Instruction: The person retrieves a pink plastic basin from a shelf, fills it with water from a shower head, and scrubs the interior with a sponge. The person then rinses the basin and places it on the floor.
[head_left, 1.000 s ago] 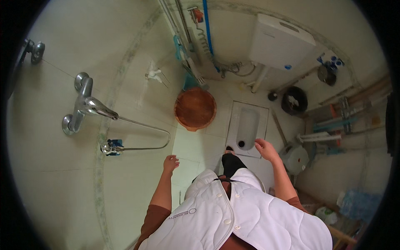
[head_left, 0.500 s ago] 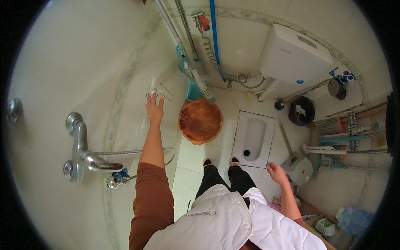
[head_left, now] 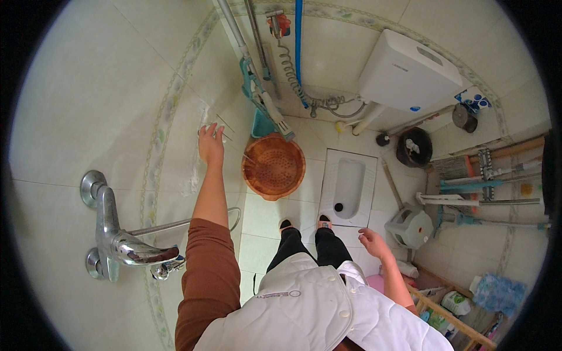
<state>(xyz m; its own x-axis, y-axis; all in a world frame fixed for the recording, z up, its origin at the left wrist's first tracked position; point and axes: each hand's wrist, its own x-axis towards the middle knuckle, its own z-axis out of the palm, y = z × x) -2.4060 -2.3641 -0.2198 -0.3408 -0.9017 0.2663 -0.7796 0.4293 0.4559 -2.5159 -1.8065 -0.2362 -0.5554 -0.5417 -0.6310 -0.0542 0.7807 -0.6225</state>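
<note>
My left hand [head_left: 211, 143] is stretched out to the tiled wall, its fingers on a small clear wall hook fitting [head_left: 215, 130] with thin wires. Whether the fingers grip it is unclear. Just right of it an orange-brown plastic basin [head_left: 273, 165] stands on the floor. My right hand [head_left: 373, 242] hangs loose by my side with its fingers apart and holds nothing. It is above the floor beside a white squat toilet pan [head_left: 348, 187].
A chrome mixer tap [head_left: 114, 240] with a shower hose juts from the left wall. A white cistern [head_left: 410, 73], pipes, a teal-handled brush [head_left: 260, 96], mops and brooms [head_left: 486, 175] line the far walls. A wooden rack [head_left: 451, 316] with bottles stands at lower right.
My left arm has risen from low beside my body up to the wall fitting. My right hand has dropped from in front of me to my side.
</note>
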